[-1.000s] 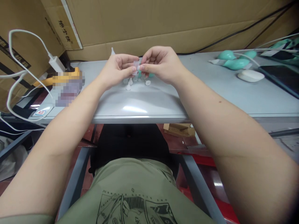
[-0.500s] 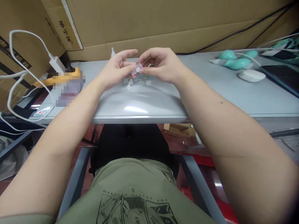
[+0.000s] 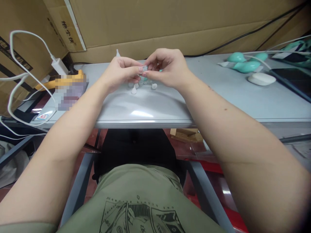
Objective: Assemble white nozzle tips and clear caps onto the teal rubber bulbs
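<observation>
Above the far part of the grey table (image 3: 170,106), my left hand (image 3: 122,72) and my right hand (image 3: 167,66) meet at the fingertips. Between them they pinch a small clear plastic piece (image 3: 145,68), mostly covered by the fingers. Below the hands lie several small white cone-shaped pieces (image 3: 134,90), and a small round white piece (image 3: 154,86) rests near my right hand. Some teal bits show behind the fingers, too hidden to name. A pale pointed nozzle tip (image 3: 118,52) rises behind my left hand.
Left stand a white charger (image 3: 59,67) with looping white cable, a yellow object (image 3: 79,77) and a blurred item. Teal rounded objects (image 3: 246,66), a white mouse-shaped object (image 3: 261,79) and a dark flat device (image 3: 291,79) lie right. Cardboard (image 3: 157,26) walls the back.
The clear piece has been turned between my fingers and is now more covered. My left fingers have closed in, with the index finger lowered toward the piece.
</observation>
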The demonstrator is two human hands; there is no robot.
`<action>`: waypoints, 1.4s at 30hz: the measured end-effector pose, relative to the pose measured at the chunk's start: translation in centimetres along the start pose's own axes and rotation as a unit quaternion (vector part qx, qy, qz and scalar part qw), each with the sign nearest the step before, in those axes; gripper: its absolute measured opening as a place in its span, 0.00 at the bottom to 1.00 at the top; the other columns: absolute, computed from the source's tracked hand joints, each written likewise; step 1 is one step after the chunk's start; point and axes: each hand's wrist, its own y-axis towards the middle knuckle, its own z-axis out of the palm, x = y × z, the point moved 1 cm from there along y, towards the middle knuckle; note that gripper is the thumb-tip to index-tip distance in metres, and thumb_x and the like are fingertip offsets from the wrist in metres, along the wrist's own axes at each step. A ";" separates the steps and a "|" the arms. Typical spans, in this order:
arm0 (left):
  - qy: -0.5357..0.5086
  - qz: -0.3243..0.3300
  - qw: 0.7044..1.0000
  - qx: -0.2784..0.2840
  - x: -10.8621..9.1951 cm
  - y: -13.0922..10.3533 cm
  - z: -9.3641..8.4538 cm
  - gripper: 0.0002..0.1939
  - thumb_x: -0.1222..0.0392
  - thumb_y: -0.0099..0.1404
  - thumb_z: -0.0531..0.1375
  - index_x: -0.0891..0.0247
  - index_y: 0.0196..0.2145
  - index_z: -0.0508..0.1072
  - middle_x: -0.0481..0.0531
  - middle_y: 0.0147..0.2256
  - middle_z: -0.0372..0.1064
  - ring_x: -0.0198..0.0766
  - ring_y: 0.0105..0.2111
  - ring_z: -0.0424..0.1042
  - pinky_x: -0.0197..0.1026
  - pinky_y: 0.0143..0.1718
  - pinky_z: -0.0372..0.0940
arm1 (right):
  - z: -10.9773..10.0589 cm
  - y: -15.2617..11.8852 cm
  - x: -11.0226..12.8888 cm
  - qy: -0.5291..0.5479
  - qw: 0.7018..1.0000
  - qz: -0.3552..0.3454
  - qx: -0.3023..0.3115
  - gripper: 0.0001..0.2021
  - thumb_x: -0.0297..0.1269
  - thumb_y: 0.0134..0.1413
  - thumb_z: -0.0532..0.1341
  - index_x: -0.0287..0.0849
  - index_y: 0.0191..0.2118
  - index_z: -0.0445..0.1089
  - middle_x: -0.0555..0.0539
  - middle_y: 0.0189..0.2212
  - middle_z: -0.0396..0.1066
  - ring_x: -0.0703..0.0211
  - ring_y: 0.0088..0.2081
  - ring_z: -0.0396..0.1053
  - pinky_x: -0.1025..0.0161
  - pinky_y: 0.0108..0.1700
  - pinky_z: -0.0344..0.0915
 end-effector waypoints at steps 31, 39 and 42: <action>-0.010 0.044 0.998 -0.039 -0.3 -0.1 0.8 0.14 0.75 0.75 0.76 0.59 0.35 0.93 0.47 0.30 0.87 0.34 0.29 0.84 0.38 0.38 0.82 | 0.1 0.1 -1.0 0.028 0.998 -0.054 -0.004 0.16 0.55 0.60 0.93 0.66 0.42 0.88 0.51 0.46 0.90 0.28 0.57 0.84 0.30 0.63 0.87; -0.029 0.073 0.995 -0.056 -0.7 0.0 1.4 0.22 0.83 0.73 0.73 0.58 0.30 0.93 0.44 0.26 0.84 0.29 0.24 0.80 0.32 0.31 0.76 | 0.4 -0.5 0.3 0.021 0.999 -0.043 0.000 0.17 0.54 0.64 0.93 0.65 0.42 0.86 0.50 0.49 0.89 0.30 0.58 0.82 0.34 0.64 0.86; -0.036 0.070 0.996 -0.049 -0.2 0.3 1.1 0.20 0.79 0.78 0.73 0.58 0.33 0.94 0.45 0.28 0.86 0.31 0.24 0.81 0.34 0.29 0.77 | 0.3 -0.4 0.2 0.013 0.999 -0.045 -0.002 0.17 0.55 0.68 0.91 0.65 0.44 0.86 0.49 0.49 0.88 0.32 0.60 0.80 0.38 0.62 0.86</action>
